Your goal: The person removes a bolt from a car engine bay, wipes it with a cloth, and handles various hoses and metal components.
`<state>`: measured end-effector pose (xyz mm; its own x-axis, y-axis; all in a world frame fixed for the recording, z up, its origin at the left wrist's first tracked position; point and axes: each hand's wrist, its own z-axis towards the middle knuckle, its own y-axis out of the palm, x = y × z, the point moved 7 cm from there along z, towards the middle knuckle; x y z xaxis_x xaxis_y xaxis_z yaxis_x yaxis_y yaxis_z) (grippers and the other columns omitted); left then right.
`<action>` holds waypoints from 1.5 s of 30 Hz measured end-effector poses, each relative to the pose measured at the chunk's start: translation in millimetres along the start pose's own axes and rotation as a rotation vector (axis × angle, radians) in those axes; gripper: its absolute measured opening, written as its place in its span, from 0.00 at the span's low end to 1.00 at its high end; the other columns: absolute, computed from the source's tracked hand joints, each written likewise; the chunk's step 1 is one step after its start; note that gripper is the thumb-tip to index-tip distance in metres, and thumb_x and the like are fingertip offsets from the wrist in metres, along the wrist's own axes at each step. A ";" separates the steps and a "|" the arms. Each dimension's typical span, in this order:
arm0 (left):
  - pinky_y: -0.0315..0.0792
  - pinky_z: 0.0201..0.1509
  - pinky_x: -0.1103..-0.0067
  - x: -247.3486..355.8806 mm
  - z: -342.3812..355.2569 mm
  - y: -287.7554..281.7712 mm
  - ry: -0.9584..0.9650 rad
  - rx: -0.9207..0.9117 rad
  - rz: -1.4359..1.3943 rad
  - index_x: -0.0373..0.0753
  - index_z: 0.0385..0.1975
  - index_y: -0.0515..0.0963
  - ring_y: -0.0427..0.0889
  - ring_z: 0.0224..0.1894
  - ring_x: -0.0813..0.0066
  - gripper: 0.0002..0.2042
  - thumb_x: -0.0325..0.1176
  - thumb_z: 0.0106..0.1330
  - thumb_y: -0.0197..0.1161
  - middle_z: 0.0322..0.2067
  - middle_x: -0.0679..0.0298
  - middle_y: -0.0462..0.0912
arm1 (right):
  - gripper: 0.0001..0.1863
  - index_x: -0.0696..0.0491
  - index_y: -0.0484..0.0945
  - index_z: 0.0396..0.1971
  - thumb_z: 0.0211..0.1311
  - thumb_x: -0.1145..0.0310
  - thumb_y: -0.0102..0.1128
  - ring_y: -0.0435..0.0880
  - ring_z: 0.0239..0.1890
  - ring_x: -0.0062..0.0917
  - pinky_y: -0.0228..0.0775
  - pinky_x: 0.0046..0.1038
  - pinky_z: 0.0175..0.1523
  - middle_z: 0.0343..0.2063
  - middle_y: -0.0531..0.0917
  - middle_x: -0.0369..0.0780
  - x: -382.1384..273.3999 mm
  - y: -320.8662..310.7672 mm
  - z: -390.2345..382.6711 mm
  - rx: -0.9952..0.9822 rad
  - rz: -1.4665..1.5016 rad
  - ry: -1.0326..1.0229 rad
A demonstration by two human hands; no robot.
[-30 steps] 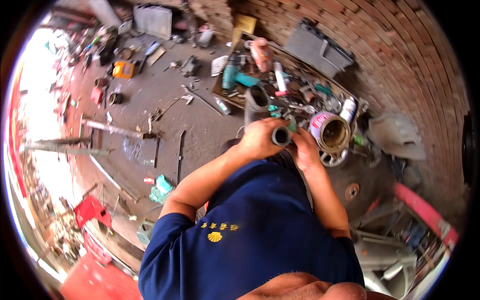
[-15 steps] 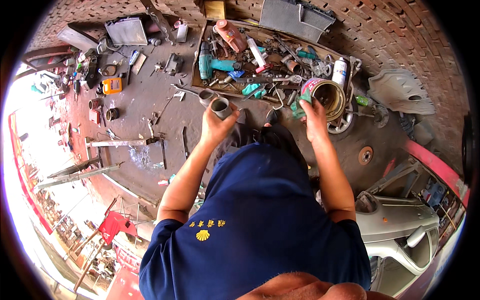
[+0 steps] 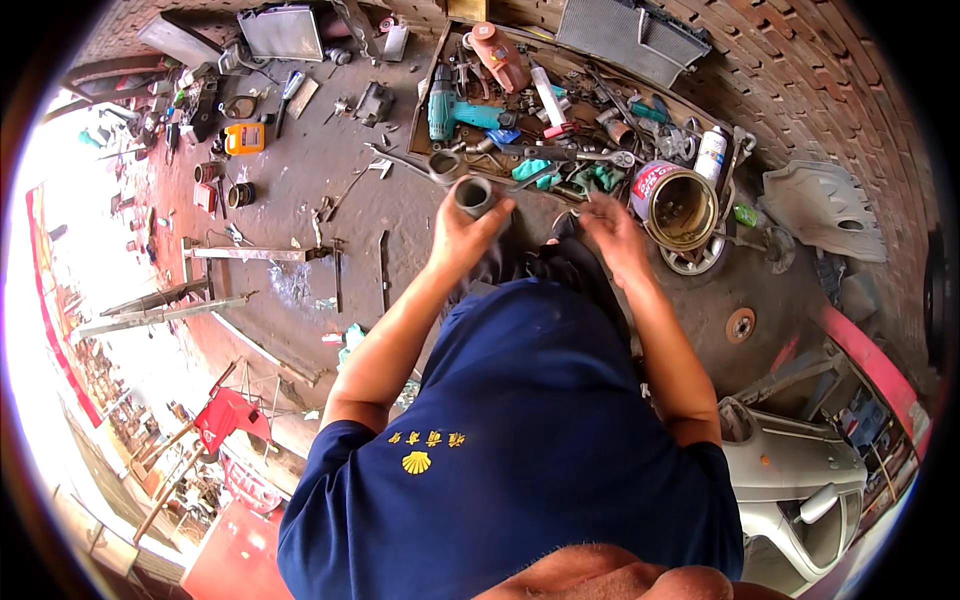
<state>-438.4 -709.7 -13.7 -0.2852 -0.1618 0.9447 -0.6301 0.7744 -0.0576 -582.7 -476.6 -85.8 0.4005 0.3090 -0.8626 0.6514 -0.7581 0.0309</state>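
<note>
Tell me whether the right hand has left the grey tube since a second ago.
Yes. The right hand has let go of the grey tube and moved right, toward the open tin can; the left hand holds the tube alone.

A short grey metal sleeve (image 3: 474, 195), hollow and open-ended, sits upright in the left hand (image 3: 462, 235), its dark bore facing up, above the floor.

place: repair workshop | evidence: scattered tools (image 3: 560, 150), brick wall (image 3: 800, 90), power drill (image 3: 450, 110)
</note>
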 end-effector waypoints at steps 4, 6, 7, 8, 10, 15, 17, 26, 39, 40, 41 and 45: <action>0.77 0.48 0.79 11.9 0.0 51.6 -0.079 -0.040 -0.261 0.36 0.49 0.75 0.81 0.42 0.80 0.16 0.34 0.69 0.74 0.39 0.68 0.83 | 0.39 0.56 0.72 0.66 0.56 0.60 0.80 0.83 0.56 0.28 0.77 0.32 0.59 0.55 0.83 0.44 -44.7 54.3 -11.9 -0.271 -0.184 -0.205; 0.77 0.48 0.77 19.1 -1.3 78.7 0.046 -0.027 -0.311 0.35 0.51 0.74 0.80 0.42 0.79 0.18 0.35 0.70 0.73 0.38 0.66 0.83 | 0.41 0.55 0.72 0.67 0.54 0.60 0.81 0.83 0.57 0.31 0.77 0.34 0.59 0.56 0.83 0.45 -61.1 61.2 -11.4 -0.222 -0.276 -0.295; 0.77 0.49 0.76 24.8 -0.1 88.3 0.106 -0.070 -0.212 0.34 0.51 0.75 0.81 0.42 0.78 0.18 0.35 0.69 0.73 0.37 0.65 0.83 | 0.44 0.54 0.71 0.67 0.51 0.59 0.82 0.83 0.59 0.34 0.77 0.35 0.60 0.57 0.82 0.46 -68.2 62.2 -11.6 -0.165 -0.365 -0.380; 0.77 0.49 0.75 34.9 1.9 93.8 0.163 -0.113 -0.111 0.34 0.50 0.75 0.81 0.42 0.78 0.18 0.35 0.69 0.73 0.37 0.65 0.83 | 0.45 0.55 0.71 0.67 0.48 0.60 0.82 0.83 0.59 0.40 0.77 0.38 0.60 0.57 0.82 0.49 -67.8 61.6 -6.0 -0.172 -0.409 -0.333; 0.76 0.54 0.75 43.8 4.9 100.8 0.106 -0.248 -0.139 0.35 0.52 0.74 0.79 0.46 0.79 0.16 0.34 0.72 0.71 0.43 0.68 0.81 | 0.41 0.56 0.73 0.64 0.50 0.61 0.80 0.85 0.56 0.40 0.78 0.39 0.58 0.55 0.83 0.49 -79.6 49.0 -15.6 -0.034 -0.466 -0.385; 0.73 0.67 0.63 51.6 -3.1 103.1 0.444 -0.323 0.370 0.29 0.67 0.70 0.81 0.60 0.45 0.33 0.45 0.69 0.71 0.55 0.42 0.82 | 0.28 0.58 0.76 0.58 0.59 0.68 0.74 0.87 0.51 0.33 0.77 0.34 0.57 0.50 0.86 0.45 -43.3 4.2 -16.3 0.122 -0.221 -0.243; 0.74 0.66 0.64 45.7 -6.3 99.8 0.364 -0.452 0.353 0.29 0.65 0.72 0.82 0.60 0.47 0.30 0.44 0.70 0.70 0.55 0.43 0.82 | 0.25 0.60 0.76 0.58 0.63 0.71 0.71 0.85 0.54 0.29 0.74 0.32 0.62 0.52 0.85 0.43 -22.6 -25.8 -18.9 0.220 0.043 -0.150; 0.81 0.55 0.71 -102.4 -6.7 20.7 -0.159 -0.314 0.164 0.30 0.52 0.80 0.90 0.47 0.63 0.17 0.36 0.71 0.67 0.45 0.51 0.89 | 0.29 0.53 0.68 0.68 0.68 0.72 0.63 0.81 0.59 0.29 0.73 0.35 0.54 0.63 0.80 0.47 -49.9 -150.5 -72.5 0.605 0.296 -0.304; 0.69 0.65 0.59 -138.7 104.1 75.1 0.070 -0.271 1.250 0.40 0.55 0.81 0.77 0.63 0.55 0.27 0.50 0.59 0.72 0.55 0.55 0.81 | 0.31 0.58 0.64 0.70 0.69 0.72 0.62 0.81 0.59 0.32 0.76 0.35 0.57 0.60 0.81 0.50 -30.7 -146.5 -140.9 0.717 0.289 -0.217; 0.69 0.65 0.60 -142.0 109.0 82.3 0.074 -0.323 1.275 0.41 0.52 0.82 0.77 0.62 0.56 0.23 0.48 0.61 0.70 0.53 0.56 0.83 | 0.31 0.58 0.64 0.70 0.69 0.72 0.62 0.81 0.59 0.32 0.76 0.35 0.57 0.60 0.81 0.50 -26.6 -148.1 -146.8 0.726 0.293 -0.217; 0.69 0.65 0.60 -147.6 110.8 90.5 0.079 -0.381 1.300 0.42 0.49 0.84 0.78 0.61 0.56 0.19 0.46 0.63 0.68 0.52 0.57 0.84 | 0.31 0.58 0.64 0.70 0.69 0.72 0.62 0.82 0.59 0.32 0.76 0.35 0.57 0.60 0.80 0.50 -23.9 -147.7 -153.3 0.738 0.246 -0.204; 0.75 0.59 0.60 -141.4 112.8 89.6 0.287 -0.346 1.083 0.40 0.47 0.83 0.82 0.54 0.51 0.14 0.40 0.67 0.64 0.49 0.54 0.85 | 0.30 0.60 0.66 0.67 0.66 0.71 0.64 0.82 0.53 0.24 0.75 0.25 0.53 0.59 0.83 0.45 -12.8 -154.5 -172.5 0.812 0.239 -0.206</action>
<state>-535.9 -686.4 -188.9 -0.3513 0.7936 0.4969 0.0845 0.5554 -0.8273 -577.3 -264.3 7.6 0.2925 0.0386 -0.9555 -0.1280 -0.9886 -0.0791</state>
